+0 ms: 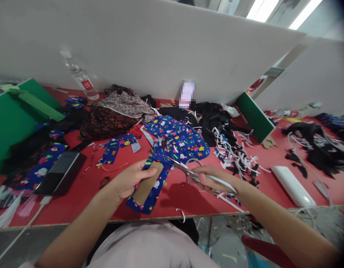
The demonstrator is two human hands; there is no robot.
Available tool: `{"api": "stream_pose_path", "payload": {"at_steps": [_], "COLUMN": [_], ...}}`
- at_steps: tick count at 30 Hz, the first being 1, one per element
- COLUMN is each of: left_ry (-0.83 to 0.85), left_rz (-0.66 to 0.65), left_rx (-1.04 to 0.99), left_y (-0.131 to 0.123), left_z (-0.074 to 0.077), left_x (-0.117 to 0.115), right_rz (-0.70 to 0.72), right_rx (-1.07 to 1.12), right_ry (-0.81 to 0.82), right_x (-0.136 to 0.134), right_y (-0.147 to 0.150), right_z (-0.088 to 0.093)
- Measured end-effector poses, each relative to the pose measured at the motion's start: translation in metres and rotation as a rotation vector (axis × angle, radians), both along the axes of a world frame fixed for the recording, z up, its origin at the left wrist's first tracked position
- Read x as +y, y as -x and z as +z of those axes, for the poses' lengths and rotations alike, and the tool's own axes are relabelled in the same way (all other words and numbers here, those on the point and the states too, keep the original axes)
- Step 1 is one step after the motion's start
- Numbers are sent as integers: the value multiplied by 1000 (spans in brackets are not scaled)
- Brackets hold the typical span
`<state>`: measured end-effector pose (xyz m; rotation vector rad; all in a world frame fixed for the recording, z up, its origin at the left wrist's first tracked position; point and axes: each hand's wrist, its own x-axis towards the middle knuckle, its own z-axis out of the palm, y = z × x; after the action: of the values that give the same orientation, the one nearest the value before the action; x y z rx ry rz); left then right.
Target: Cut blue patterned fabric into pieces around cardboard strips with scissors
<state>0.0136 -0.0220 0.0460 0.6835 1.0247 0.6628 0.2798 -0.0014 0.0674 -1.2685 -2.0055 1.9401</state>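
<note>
My left hand pinches a brown cardboard strip flat against a blue printed cloth piece, thumb on top. My right hand grips a pair of scissors by the handles, blades pointing left at the cloth's right edge. Whether the blades touch the cloth I cannot tell. Just beyond lies a larger blue printed cloth, bunched on the red table. Smaller blue scraps are left of it.
A black power bank with a cable lies left, a white power bank right. A water bottle, floral cloth and phone are at the back. Black and white trimmings spread right. Green boards stand on both sides.
</note>
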Motion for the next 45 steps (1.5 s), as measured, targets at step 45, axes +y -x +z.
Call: {"api": "stream_pose_path", "payload": {"at_steps": [45], "left_ry": [36], "left_rz": [-110], "left_rx": [-42], "left_y": [0], "left_z": [-6], "left_x": [-2], "right_rz": [76], "right_rx": [14], "right_ry": [-93], "right_x": [2], "right_y": [-10], "right_z": [-27]}}
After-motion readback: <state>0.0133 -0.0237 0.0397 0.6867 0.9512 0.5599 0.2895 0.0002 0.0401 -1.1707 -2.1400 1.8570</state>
